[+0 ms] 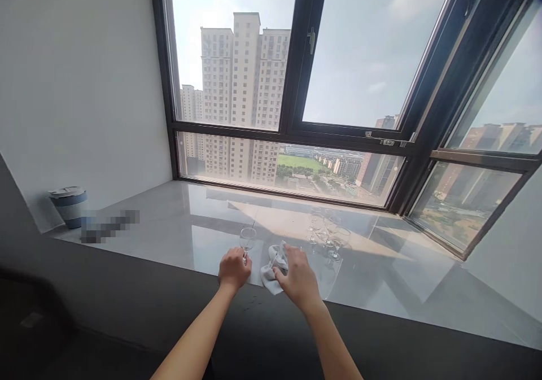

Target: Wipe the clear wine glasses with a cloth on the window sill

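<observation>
My left hand [235, 269] is closed round the lower part of a small clear stemmed glass [248, 234], near the front edge of the sill. The bowl of that glass rises above my fingers, rim up. Just to the right, a crumpled white cloth [271, 273] lies on the sill, its lower corner at the front edge. My right hand [298, 275] grips the cloth's right side between thumb and fingers; part of the cloth is hidden behind the hand. Beyond my right hand, several clear stemmed glasses [334, 239] stand in a cluster.
The glossy pale sill [161, 227] runs along a dark-framed window [292, 134]. At the far left, a blue and white tub [69, 206] stands against the wall, beside a blurred-out item [110, 225]. On the right, an opened window panel [466, 205] reaches over the sill.
</observation>
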`<action>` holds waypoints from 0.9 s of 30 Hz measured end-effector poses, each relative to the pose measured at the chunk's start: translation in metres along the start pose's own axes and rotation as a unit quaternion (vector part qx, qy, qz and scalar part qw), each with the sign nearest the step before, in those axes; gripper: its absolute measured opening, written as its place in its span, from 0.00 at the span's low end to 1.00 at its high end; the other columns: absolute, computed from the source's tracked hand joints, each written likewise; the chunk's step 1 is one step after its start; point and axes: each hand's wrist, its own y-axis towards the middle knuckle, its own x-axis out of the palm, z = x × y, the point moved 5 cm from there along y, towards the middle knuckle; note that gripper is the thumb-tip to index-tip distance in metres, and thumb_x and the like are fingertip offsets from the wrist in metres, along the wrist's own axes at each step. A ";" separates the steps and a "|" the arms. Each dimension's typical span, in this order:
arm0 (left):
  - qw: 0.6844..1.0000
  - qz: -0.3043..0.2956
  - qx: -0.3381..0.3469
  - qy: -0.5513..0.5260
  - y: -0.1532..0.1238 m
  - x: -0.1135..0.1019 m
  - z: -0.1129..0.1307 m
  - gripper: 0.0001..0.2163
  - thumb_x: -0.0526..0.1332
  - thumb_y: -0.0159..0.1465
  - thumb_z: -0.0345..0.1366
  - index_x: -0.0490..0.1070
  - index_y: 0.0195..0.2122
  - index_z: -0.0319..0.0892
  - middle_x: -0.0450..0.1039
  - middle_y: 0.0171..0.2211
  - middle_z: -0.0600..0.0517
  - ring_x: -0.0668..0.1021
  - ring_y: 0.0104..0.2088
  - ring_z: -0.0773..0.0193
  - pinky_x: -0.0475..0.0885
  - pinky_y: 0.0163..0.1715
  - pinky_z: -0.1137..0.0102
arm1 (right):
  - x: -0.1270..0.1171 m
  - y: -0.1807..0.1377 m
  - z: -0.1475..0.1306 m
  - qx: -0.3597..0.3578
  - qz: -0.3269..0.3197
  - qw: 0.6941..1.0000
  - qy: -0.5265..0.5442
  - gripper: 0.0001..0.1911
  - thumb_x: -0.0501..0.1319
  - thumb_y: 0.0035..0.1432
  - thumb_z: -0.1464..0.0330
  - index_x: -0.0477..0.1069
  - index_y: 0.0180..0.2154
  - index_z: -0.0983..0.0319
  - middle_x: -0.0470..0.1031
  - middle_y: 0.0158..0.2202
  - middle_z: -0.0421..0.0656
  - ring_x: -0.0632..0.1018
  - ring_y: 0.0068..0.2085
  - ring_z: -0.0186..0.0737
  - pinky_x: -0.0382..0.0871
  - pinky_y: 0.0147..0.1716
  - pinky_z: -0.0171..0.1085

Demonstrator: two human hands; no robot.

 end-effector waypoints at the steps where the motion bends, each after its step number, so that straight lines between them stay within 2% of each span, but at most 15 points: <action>1: 1.000 -0.001 0.001 0.000 0.000 0.000 0.000 0.09 0.53 0.63 0.37 0.68 0.29 0.41 0.70 0.30 0.49 0.72 0.34 0.60 0.60 0.33 0.68 | 0.019 -0.001 0.013 0.012 -0.054 0.998 -0.001 0.31 0.60 0.51 0.67 0.61 0.58 0.62 0.69 0.53 0.51 0.68 0.54 0.51 0.66 0.44 0.39; 2: 1.000 -0.003 0.001 0.000 0.000 0.001 0.000 0.09 0.53 0.63 0.37 0.68 0.29 0.41 0.70 0.30 0.49 0.72 0.34 0.60 0.60 0.33 0.68 | 0.036 -0.003 0.022 0.017 -0.094 0.995 0.007 0.34 0.59 0.51 0.69 0.58 0.60 0.63 0.68 0.54 0.51 0.69 0.54 0.49 0.66 0.45 0.39; 4: 1.000 -0.005 0.000 0.000 0.000 0.001 0.000 0.09 0.53 0.63 0.37 0.69 0.29 0.41 0.71 0.30 0.49 0.72 0.35 0.60 0.60 0.33 0.68 | 0.061 -0.007 0.034 0.016 -0.127 0.991 0.026 0.36 0.54 0.52 0.74 0.53 0.63 0.63 0.69 0.55 0.51 0.71 0.53 0.46 0.65 0.46 0.37; 7: 1.000 -0.008 -0.003 -0.001 0.000 0.001 0.000 0.09 0.53 0.63 0.37 0.69 0.29 0.41 0.71 0.30 0.48 0.72 0.35 0.60 0.60 0.33 0.68 | 0.074 -0.005 0.039 0.020 -0.090 0.995 0.048 0.35 0.50 0.51 0.79 0.54 0.62 0.62 0.72 0.51 0.50 0.74 0.48 0.43 0.65 0.42 0.35; 9: 1.000 -0.008 -0.003 -0.003 0.000 0.001 0.000 0.09 0.53 0.63 0.36 0.69 0.30 0.41 0.71 0.30 0.48 0.72 0.35 0.60 0.60 0.33 0.68 | 0.068 0.005 0.039 0.036 -0.046 0.996 0.069 0.33 0.49 0.51 0.78 0.55 0.60 0.62 0.75 0.43 0.47 0.76 0.42 0.43 0.66 0.37 0.34; 12: 1.000 -0.010 0.001 -0.007 0.000 0.001 0.000 0.09 0.52 0.64 0.36 0.68 0.29 0.41 0.70 0.30 0.48 0.72 0.34 0.60 0.60 0.33 0.68 | 0.043 0.029 0.026 0.035 0.040 0.994 0.096 0.28 0.48 0.55 0.75 0.55 0.59 0.64 0.75 0.36 0.45 0.76 0.34 0.41 0.65 0.32 0.33; 14: 1.000 -0.015 0.006 -0.009 0.000 0.001 0.000 0.10 0.51 0.64 0.36 0.68 0.29 0.41 0.70 0.30 0.48 0.72 0.34 0.61 0.60 0.32 0.68 | 0.023 0.048 0.006 0.003 0.087 0.993 0.078 0.27 0.48 0.57 0.74 0.55 0.59 0.64 0.74 0.37 0.47 0.75 0.34 0.41 0.64 0.31 0.33; 16: 1.000 -0.018 0.009 -0.009 0.000 0.000 0.000 0.10 0.51 0.64 0.36 0.68 0.29 0.41 0.70 0.30 0.48 0.72 0.34 0.61 0.60 0.33 0.68 | 0.011 0.067 -0.022 -0.046 0.102 0.993 0.035 0.26 0.49 0.56 0.76 0.58 0.58 0.63 0.74 0.39 0.48 0.74 0.37 0.42 0.64 0.33 0.34; 18: 1.000 -0.015 0.011 -0.008 0.000 0.000 0.000 0.10 0.51 0.64 0.36 0.68 0.30 0.41 0.71 0.30 0.48 0.72 0.35 0.60 0.60 0.34 0.68 | 0.011 0.081 -0.051 -0.106 0.069 0.992 0.002 0.28 0.50 0.54 0.78 0.59 0.57 0.61 0.74 0.40 0.47 0.73 0.40 0.42 0.64 0.36 0.35; 21: 1.000 -0.016 0.007 -0.009 0.000 0.000 -0.001 0.10 0.51 0.64 0.35 0.69 0.30 0.41 0.71 0.30 0.47 0.73 0.35 0.60 0.61 0.34 0.68 | 0.030 0.092 -0.085 -0.180 -0.032 0.982 -0.037 0.31 0.52 0.51 0.79 0.58 0.58 0.62 0.76 0.39 0.46 0.74 0.40 0.41 0.64 0.42 0.37; 24: 1.000 -0.020 -0.001 -0.012 0.000 0.002 -0.002 0.10 0.51 0.63 0.34 0.70 0.30 0.40 0.71 0.30 0.46 0.73 0.35 0.59 0.62 0.34 0.68 | 0.048 0.092 -0.097 -0.214 -0.106 0.969 -0.065 0.33 0.52 0.53 0.76 0.54 0.61 0.67 0.77 0.39 0.47 0.75 0.42 0.42 0.61 0.50 0.40; 27: 1.000 -0.020 -0.005 -0.009 0.000 0.003 -0.003 0.10 0.52 0.63 0.35 0.72 0.31 0.39 0.71 0.31 0.45 0.73 0.37 0.58 0.63 0.36 0.67 | 0.054 0.091 -0.095 -0.205 -0.135 0.967 -0.075 0.33 0.49 0.59 0.71 0.47 0.65 0.71 0.78 0.37 0.47 0.76 0.44 0.42 0.52 0.58 0.43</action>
